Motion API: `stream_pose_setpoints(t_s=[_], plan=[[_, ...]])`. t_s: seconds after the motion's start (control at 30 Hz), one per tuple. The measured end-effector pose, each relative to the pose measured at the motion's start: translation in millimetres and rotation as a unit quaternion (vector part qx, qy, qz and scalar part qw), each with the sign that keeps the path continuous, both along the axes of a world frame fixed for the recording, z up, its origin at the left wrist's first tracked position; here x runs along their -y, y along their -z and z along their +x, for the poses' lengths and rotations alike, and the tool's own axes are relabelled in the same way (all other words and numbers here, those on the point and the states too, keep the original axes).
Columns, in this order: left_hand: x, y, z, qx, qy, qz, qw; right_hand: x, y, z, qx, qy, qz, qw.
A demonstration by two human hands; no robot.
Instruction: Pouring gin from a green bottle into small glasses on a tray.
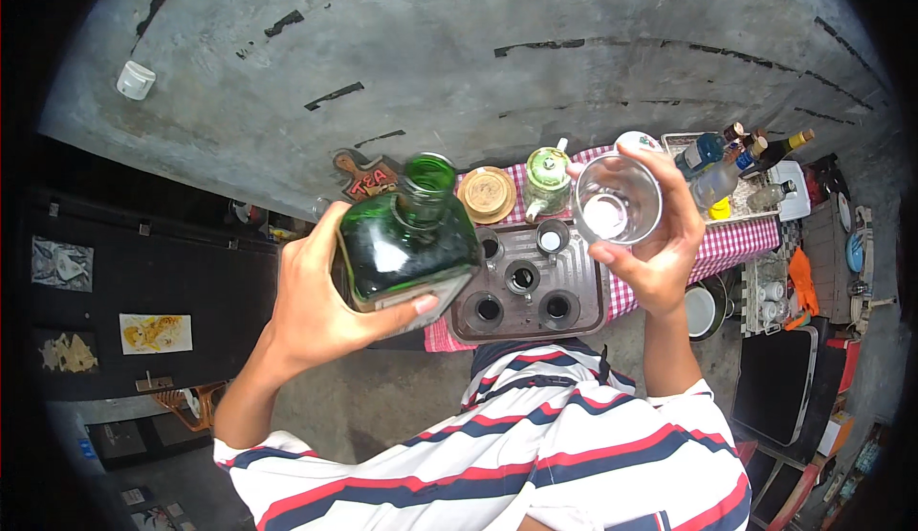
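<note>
Head view, green bottle (406, 239) in left hand (320, 292), glass (617, 198) in right hand (655, 244)

My left hand (330, 287) raised, fingers wrapped in a firm grasp, thumb across the front, my right hand (655, 234) raised alongside, fingers curled closed, both forearms angled upward

pale label (406, 299) on green bottle (406, 234), wooden sign (366, 179) behind

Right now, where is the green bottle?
In the head view, the green bottle is left of centre, gripped in the left hand, above the brown tray and left of the clear glass that the right hand holds.
</note>
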State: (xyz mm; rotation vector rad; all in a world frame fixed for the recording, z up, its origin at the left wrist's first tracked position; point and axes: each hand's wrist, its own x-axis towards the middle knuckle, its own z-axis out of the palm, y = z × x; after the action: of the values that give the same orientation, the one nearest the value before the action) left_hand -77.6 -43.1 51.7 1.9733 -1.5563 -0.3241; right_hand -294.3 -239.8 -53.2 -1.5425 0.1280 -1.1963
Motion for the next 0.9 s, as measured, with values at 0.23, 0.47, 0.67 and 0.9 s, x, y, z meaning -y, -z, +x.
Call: stream_pose_setpoints(t_s=[0.23, 0.47, 0.67, 0.9], plan=[[1.3, -7.9, -15.2, -0.033, 0.046, 0.078, 0.995, -11.6, 0.4, 3.6, -0.018, -0.045, -0.055, 0.997], [6.6, -10.3, -21.5, -0.04, 0.071, 0.14, 0.987, -30.8, 6.9, 6.1, -0.037, -0.064, 0.038, 0.997], [9.1, -9.4, -21.7, -0.033, 0.094, 0.144, 0.985, -33.3, 13.1, 4.4, -0.032, -0.075, 0.044, 0.996], [14.4, -16.3, -23.2, -0.018, 0.066, 0.217, 0.974, -28.2, 16.0, 3.1, -0.011, -0.09, -0.01, 0.996]])
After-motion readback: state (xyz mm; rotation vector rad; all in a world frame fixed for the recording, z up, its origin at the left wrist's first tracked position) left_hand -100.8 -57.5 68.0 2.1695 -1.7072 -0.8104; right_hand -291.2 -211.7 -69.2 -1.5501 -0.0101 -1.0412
